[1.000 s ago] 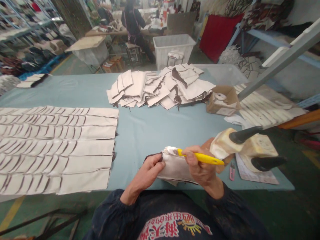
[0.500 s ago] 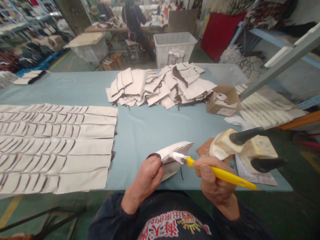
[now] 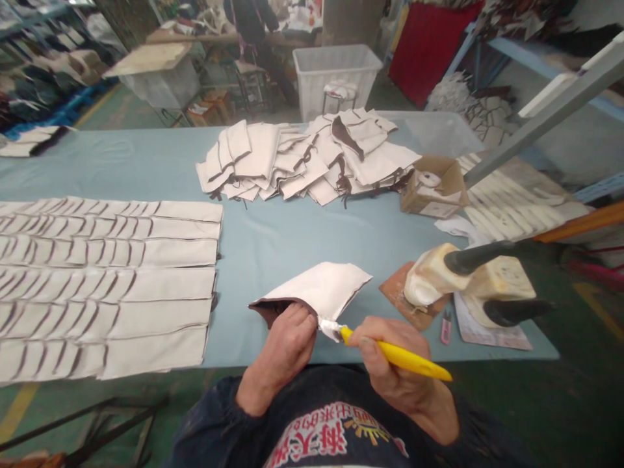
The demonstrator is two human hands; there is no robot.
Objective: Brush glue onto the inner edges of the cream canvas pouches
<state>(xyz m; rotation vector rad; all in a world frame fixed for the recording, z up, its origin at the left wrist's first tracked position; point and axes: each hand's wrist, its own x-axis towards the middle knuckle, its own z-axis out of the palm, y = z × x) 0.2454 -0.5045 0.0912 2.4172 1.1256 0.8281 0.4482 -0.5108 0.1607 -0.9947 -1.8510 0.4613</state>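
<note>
A cream fabric piece (image 3: 324,286) with a dark brown edge is raised over the table's near side, its dark opening toward me. My left hand (image 3: 290,335) grips it at that opening, fingertips partly hidden inside. In my right hand (image 3: 392,364) is a yellow-handled brush (image 3: 407,361); its white-coated bristles touch the piece's edge beside my left fingers. Rows of overlapping cream pieces (image 3: 160,286) lie at the left. A loose heap of similar pieces (image 3: 292,159) sits farther back.
Right of my hands stand two cream containers with black parts (image 3: 433,276), beside a small pink tool (image 3: 445,327). A cardboard box (image 3: 433,188) sits behind them on the blue table (image 3: 263,237). A grey metal post (image 3: 541,117) slants at the right. A person (image 3: 253,26) is at the far table.
The cream piece has turned, so its brown-edged opening now shows toward the left. My right hand and the brush have moved left and slightly down. The camera view has shifted a little.
</note>
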